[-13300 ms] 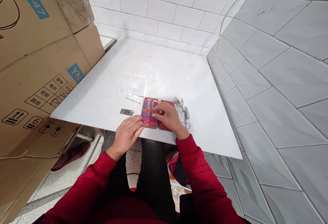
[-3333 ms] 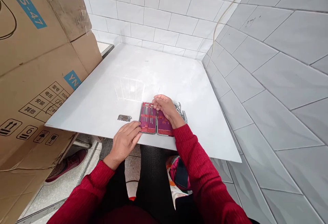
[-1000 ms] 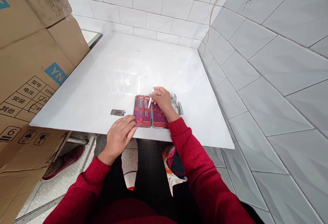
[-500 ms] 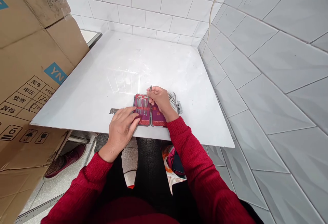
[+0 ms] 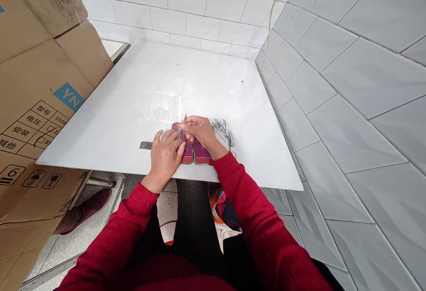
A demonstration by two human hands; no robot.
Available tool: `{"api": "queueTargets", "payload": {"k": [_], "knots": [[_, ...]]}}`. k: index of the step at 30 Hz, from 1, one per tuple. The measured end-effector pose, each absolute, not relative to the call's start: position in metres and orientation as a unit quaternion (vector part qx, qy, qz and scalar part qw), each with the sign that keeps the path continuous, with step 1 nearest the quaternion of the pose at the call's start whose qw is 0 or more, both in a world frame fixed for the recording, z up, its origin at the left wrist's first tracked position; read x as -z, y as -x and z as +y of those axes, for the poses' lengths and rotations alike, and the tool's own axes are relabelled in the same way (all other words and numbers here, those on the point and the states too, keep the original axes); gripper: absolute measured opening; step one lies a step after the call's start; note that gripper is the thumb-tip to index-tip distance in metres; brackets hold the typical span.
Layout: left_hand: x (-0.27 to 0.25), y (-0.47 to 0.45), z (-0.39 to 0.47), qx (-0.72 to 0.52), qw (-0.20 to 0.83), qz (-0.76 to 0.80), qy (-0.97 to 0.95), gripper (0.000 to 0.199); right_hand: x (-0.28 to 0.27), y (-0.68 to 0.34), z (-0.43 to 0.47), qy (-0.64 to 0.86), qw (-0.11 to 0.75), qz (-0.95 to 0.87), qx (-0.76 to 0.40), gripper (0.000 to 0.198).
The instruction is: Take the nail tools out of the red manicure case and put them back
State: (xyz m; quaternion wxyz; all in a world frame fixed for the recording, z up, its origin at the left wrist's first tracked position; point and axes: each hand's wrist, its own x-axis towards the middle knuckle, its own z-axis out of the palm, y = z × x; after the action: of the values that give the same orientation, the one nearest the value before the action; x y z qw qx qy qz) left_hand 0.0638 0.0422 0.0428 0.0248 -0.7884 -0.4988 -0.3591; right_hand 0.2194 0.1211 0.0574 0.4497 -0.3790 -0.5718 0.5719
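An open manicure case [image 5: 202, 152], red and purple inside, lies near the table's front edge. My right hand [image 5: 202, 132] pinches a slim metal manicure tool [image 5: 185, 119] upright above the case's left half. Over that same half rests my left hand [image 5: 165, 154], its fingers apart and the thumb close to the tool's lower end. It hides most of the tools in the elastic loops there. Whether the left thumb touches the slim tool, I cannot tell.
Metal nippers [image 5: 220, 127] and a nail clipper [image 5: 231, 138] lie right of the case. A flat patterned metal piece [image 5: 145, 145] sits to its left. The white table [image 5: 206, 82] meets tiled walls [image 5: 333, 104], with a large cardboard box [image 5: 36, 78] on the left.
My right hand has moved left with the slim tool, from the case's middle to over its left half. My left hand has shifted right, further over the case.
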Motion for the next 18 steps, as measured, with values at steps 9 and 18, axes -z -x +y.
{"api": "queueTargets", "payload": {"k": [9, 18], "knots": [[-0.026, -0.031, 0.006, 0.353, 0.011, -0.45, 0.82, 0.023, -0.046, -0.236, 0.137, 0.47, 0.467, -0.574, -0.482, 0.026], [-0.007, -0.021, -0.003, 0.387, -0.001, -0.42, 0.821, 0.018, -0.031, -0.239, 0.147, 0.516, 0.475, -0.591, -0.397, 0.033]]}}
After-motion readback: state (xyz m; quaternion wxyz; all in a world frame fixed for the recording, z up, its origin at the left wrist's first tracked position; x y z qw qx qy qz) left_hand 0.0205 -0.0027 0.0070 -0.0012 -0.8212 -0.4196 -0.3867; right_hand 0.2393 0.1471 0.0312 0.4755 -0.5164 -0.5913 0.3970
